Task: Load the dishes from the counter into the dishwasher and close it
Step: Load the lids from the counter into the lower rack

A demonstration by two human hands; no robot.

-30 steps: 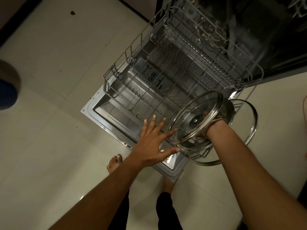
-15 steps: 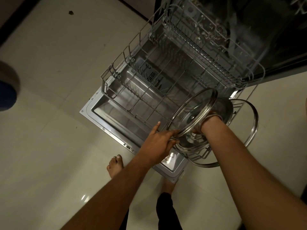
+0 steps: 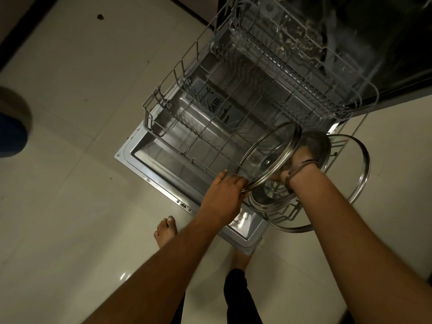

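Below me the stainless-steel dishwasher door [image 3: 149, 157] lies folded flat over the pale tiled floor [image 3: 70, 113], and the grey wire lower rack [image 3: 210, 127] is pulled out above it, empty apart from its tines. Behind it, the upper wire basket [image 3: 292, 57] sits part way out of the dark cabinet. Three lids hang over the rack's near right corner: a wide glass lid with a steel rim [image 3: 360, 183] at the back, a smaller all-steel lid [image 3: 268, 202] under it, and in front a tilted glass lid with a steel rim and centre knob [image 3: 268, 157]. My right hand [image 3: 301, 157] is buried between them, so I cannot tell exactly how its fingers lie, though it plainly carries the stack. A second ago my left hand [image 3: 224, 190] was spread flat and clear of the lids; now its fingers are curled onto the lower rim of the front glass lid, pinching it. I read that as peeling the first lid off the stack, ready to stand it between the tines. Nothing is loaded yet.
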